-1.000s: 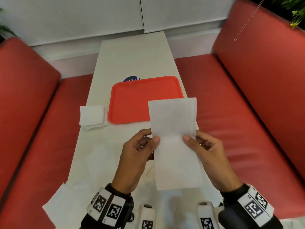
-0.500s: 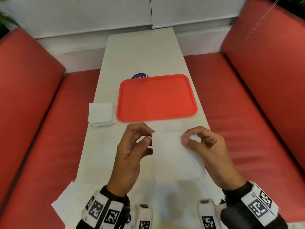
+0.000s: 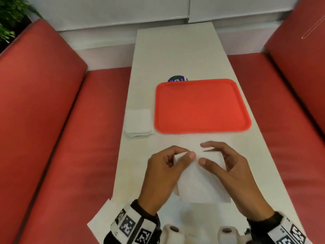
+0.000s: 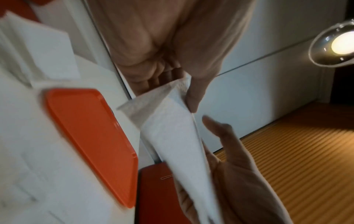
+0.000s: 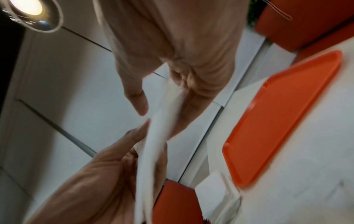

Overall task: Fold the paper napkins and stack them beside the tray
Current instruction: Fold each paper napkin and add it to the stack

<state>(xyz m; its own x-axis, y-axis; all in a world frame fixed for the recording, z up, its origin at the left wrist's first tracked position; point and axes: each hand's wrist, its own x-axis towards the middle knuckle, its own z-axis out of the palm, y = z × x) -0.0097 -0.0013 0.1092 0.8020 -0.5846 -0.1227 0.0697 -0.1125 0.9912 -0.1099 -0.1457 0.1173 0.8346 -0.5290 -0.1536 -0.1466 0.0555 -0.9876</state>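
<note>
Fig. Mid-fold, napkin in hand. L hand (image 3: pixel 163 173): thumb and curled fingers pinch the top-left corner of the folded napkin (image 3: pixel 198 184); left wrist view shows that corner (image 4: pixel 172 97) caught between thumb and fingertips, the paper in layers. R hand (image 3: pixel 233 171): thumb and forefinger spread apart, not pinching; thumb lies along the napkin's top edge, forefinger arches above it. Whether the lower R fingers support the sheet from beneath cannot be told; right wrist view is blurred.

Landmark: red tray (image 3: pixel 246 106), flat on the white table (image 3: pixel 175 50). Napkin is lifted on the near side of the tray, close to its near edge, not touching. Stack of folded napkins (image 3: pixel 139 122) sits just beside the tray's left edge. More loose napkin paper (image 3: pixel 100 217) lies well nearer than the tray, at the table's near-left corner.

Risks (judgement): w/ only one corner pinched, the layers may slide and give a skewed crease; thin paper may tear if tugged. The stack sits close to the table's left edge, so a careless placement could push it off.
</note>
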